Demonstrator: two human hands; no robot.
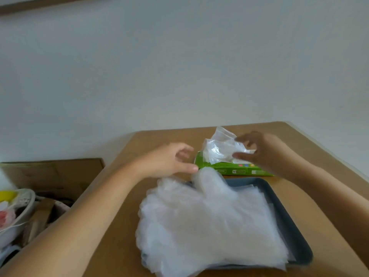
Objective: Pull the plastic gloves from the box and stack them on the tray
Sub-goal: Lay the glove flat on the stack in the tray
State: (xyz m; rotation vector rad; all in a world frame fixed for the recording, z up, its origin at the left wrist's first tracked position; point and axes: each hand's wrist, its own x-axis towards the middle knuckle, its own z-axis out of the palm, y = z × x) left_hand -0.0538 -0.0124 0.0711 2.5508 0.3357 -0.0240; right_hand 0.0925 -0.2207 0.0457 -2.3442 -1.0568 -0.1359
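Head view: a brown wooden table (159, 134) stands against a plain pale wall (179, 66). A dark tray (291, 226) lies on the table at about 5 o'clock in the picture. On it rests a flat stack of gloves (209, 222), clear and cloudy. The finger ends hang over the tray's rim toward 9 o'clock, and the thumbs point to 12 o'clock.

At 12 o'clock from the tray, just beside its far rim, lies the green box (235, 171), flat on the table. A crumpled clear glove (217, 148) stands up out of the opening in its top.

The right hand (263, 152) comes in from 4 o'clock and is at that glove. Its fingers are curved above the plastic and its thumb is below, with the glove's 3 o'clock edge lying between them. The hand is blurred, and I cannot tell whether it already pinches the plastic or only brackets it.

The left hand (165, 159) reaches in from 8 o'clock and hovers at 10 o'clock from the tray. Its fingers are loosely curled and hold nothing. Its thumb points to 3 o'clock, with the tip right at the thumb end of the stack, near the box's corner. I cannot tell whether it touches either one.

Off the table, at 9 o'clock in the picture, stands a brown cardboard carton (50, 174). Below it, blurred clutter includes something yellow (7, 195) at the picture's edge.
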